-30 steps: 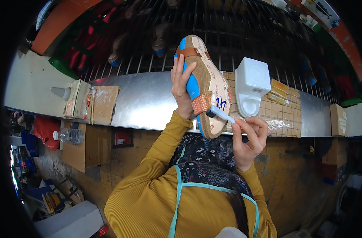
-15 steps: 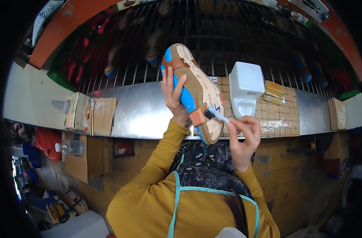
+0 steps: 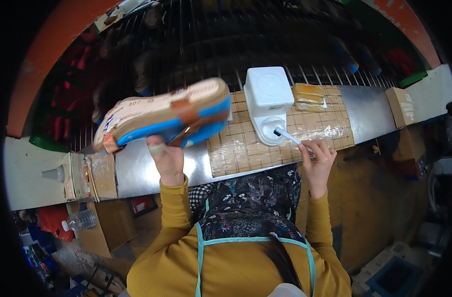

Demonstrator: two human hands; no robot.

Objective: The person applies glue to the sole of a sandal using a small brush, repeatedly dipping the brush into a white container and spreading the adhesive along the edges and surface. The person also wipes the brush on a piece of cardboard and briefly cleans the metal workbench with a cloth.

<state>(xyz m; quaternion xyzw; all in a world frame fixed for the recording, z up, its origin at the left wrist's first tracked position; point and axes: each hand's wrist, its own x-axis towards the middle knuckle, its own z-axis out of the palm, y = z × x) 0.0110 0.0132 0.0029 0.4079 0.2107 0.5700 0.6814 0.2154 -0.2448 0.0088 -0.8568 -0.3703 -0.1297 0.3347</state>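
My left hand [image 3: 167, 161] grips a sandal [image 3: 159, 110] with brown straps, fitted on a blue last [image 3: 151, 131]. The sandal is held sideways above the left part of the bench, its pale underside turned up and away; motion blurs it slightly. Between the fingertips of my right hand [image 3: 317, 161] is a small brush [image 3: 288, 135] with a white handle. Its dark tip is at the round cup at the foot of a white plastic dispenser [image 3: 268, 91]. The cup's contents cannot be made out.
The dispenser stands on a tape-covered cardboard sheet [image 3: 231, 156] on the metal bench [image 3: 374, 114]. Beside it lie amber-yellow blocks [image 3: 308, 97]. Behind runs a dark rack of metal rods with other blue lasts. Cardboard boxes [image 3: 403, 107] sit at the bench's ends.
The sandal has swung left and turned from upright to nearly level. My right hand has taken the brush from the sandal's sole to the dispenser's cup. The view has shifted and tilted.
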